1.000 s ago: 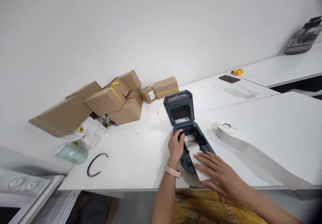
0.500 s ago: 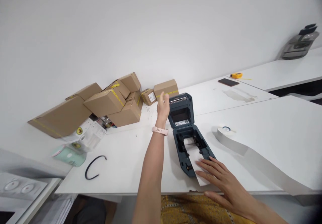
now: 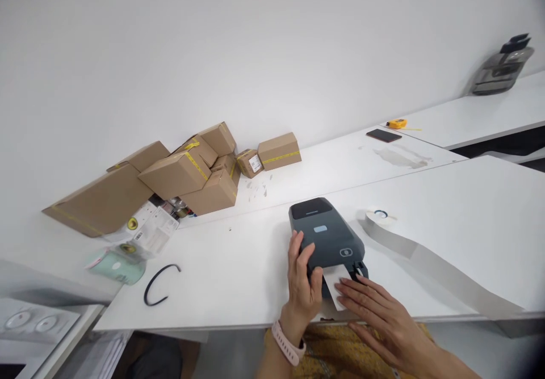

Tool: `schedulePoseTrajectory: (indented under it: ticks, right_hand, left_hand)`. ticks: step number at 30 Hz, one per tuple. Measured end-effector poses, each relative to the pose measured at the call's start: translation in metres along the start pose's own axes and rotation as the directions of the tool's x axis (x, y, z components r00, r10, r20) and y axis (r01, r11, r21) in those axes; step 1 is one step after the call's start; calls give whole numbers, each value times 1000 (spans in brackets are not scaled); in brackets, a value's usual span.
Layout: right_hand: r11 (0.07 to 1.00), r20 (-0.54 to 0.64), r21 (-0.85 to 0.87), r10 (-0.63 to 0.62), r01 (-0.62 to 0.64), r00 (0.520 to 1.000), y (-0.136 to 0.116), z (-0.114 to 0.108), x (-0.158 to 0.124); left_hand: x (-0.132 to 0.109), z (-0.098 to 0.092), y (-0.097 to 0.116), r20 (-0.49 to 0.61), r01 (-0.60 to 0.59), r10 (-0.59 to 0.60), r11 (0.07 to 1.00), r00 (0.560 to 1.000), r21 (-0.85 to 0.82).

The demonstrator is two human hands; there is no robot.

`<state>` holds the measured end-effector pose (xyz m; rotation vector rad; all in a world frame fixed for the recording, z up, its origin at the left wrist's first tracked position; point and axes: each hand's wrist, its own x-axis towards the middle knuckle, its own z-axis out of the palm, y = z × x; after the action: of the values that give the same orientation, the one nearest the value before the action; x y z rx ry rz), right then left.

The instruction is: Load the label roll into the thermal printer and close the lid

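A dark blue-grey label printer [image 3: 327, 237] stands near the table's front edge, its lid swung down over the body. A small gap shows at its front right corner. My left hand [image 3: 303, 279], with a pink wristband [image 3: 288, 343], has its fingers curled over the lid's front left side. From the printer's front comes a white paper strip [image 3: 334, 288]. My right hand [image 3: 381, 314] lies on this strip with the fingers stretched out, its fingertips at the strip's right edge.
Right of the printer lies a label roll [image 3: 381, 215] with a long strip trailing over the front edge. Cardboard boxes [image 3: 174, 175] are stacked at the back left. A black curved band [image 3: 149, 288], a phone [image 3: 384, 135], a tape measure [image 3: 397, 123] and a bottle [image 3: 502, 70] also lie around.
The printer's lid has swung from upright down over the body. My left hand came down towards me with it. My right hand has stayed on the paper strip.
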<state>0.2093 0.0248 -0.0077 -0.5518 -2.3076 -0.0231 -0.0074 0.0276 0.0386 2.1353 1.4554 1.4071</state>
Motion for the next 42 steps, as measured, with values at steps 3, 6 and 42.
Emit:
schedulePoseTrajectory:
  ticks: [3,6,42]
  right_hand:
    - [1000,-33,18,11,-11,999,-6,0,-5]
    - [999,-58,29,28,-26,998,-11,-2,-9]
    - [393,64,652,824,-648,563,38,20,64]
  left_hand:
    - [-26,6,-7,33,-4,1,998,999,64]
    - [-41,12,-12,39,-26,21,992,999,126]
    - [-61,52,-28,-251,-182,271,928,929,326]
